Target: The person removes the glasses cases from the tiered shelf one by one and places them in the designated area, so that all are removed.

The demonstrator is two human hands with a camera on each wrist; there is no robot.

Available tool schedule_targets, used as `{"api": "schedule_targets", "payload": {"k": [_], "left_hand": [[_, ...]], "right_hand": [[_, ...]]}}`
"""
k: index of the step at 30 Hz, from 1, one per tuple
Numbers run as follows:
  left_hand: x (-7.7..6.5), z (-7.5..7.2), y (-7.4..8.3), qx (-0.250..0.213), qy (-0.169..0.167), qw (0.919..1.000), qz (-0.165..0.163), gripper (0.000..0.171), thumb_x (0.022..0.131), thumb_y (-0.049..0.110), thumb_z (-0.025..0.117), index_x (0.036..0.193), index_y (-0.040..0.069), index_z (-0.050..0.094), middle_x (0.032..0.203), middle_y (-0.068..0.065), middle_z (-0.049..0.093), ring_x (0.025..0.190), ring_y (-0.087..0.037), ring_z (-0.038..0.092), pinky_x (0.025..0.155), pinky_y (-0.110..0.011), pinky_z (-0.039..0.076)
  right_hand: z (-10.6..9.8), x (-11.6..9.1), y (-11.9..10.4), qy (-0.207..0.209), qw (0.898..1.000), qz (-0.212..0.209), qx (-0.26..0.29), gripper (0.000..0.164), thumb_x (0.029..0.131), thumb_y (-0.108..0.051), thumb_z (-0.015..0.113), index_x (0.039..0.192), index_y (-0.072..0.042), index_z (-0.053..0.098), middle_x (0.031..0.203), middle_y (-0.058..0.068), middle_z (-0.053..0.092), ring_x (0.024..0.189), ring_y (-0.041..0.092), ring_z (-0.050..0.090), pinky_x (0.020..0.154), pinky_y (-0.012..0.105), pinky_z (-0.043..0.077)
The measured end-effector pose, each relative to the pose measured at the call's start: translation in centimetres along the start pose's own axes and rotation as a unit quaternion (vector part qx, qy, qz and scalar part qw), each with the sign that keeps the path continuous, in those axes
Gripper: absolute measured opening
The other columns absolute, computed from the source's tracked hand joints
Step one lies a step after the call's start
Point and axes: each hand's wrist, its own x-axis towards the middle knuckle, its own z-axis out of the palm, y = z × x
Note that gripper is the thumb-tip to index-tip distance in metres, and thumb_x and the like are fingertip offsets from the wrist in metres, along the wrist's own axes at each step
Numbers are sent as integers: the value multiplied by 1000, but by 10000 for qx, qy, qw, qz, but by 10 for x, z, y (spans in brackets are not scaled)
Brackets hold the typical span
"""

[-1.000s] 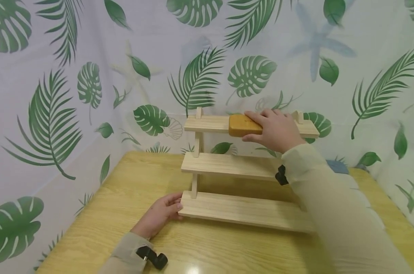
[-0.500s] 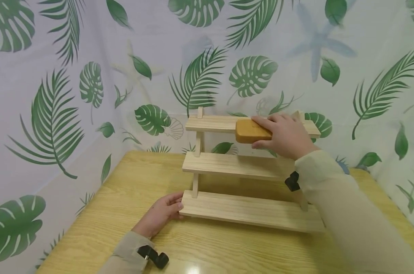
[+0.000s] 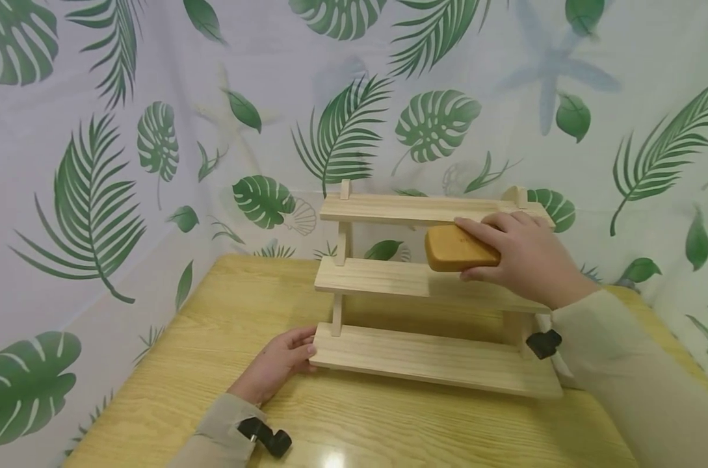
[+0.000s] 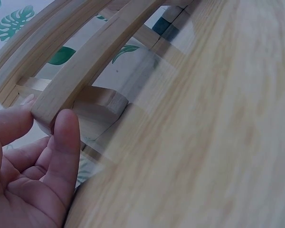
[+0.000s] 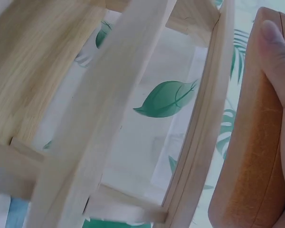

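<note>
A three-tier wooden display shelf (image 3: 435, 354) stands on the table, boards stepping back and upward. My left hand (image 3: 277, 364) pinches the left end of its bottom board; the left wrist view shows the thumb (image 4: 12, 123) and index finger (image 4: 66, 135) on that board end. My right hand (image 3: 532, 260) grips an orange-brown rounded case (image 3: 456, 250) with a leathery surface and a seam. It is held in front of the shelf, level with the gap below the top board. In the right wrist view the case (image 5: 251, 161) is apart from the nearest board edge.
Under the shelf lies a wood-grain table (image 3: 242, 292). A white cloth backdrop (image 3: 236, 58) printed with green leaves hangs behind and at the left. Something whitish (image 3: 569, 370), mostly hidden, sits behind the right arm; blue-teal and white pieces (image 4: 168, 21) show beyond the shelf.
My right hand has carried the case off the top board, toward me, down and to the right. My left hand keeps its hold on the bottom board.
</note>
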Motion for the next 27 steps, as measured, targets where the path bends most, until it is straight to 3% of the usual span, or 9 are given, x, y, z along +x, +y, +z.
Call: {"api": "schedule_targets", "payload": {"k": [5,10,18,27], "left_hand": [[2,1,-1,55,-17,10000,8,59,105,13,57,154,-7,32,145,-26,49,119,-28,59,90,-39,56],[1,1,-1,40,92,9999,-43,58,105,12,57,154,-5,33,144,-25,50,118,-27,59,89,-38,56],[0,2,-3,18,63,10000,-29,57,104,11,57,153,-6,35,144,-24,51,116,-27,60,89,-38,56],[1,2,-2,42,113,9999,-14,57,104,11,58,153,-7,35,143,-25,51,115,-27,61,89,-38,56]], "right_hand": [[-6,-33,4,468,9983,-339,-75,97,63,-53,92,148,-25,55,118,9,64,109,37,56,91,59,40],[-7,-66,10,568,9982,-176,-11,101,59,-52,95,147,-18,56,116,13,65,106,39,57,87,59,42],[1,-121,24,345,9991,170,-174,97,59,-64,89,136,-13,63,108,12,66,94,37,60,79,58,46],[25,-188,47,-290,9942,1028,-87,95,63,-66,87,136,-12,60,114,18,65,91,41,60,74,59,46]]}}
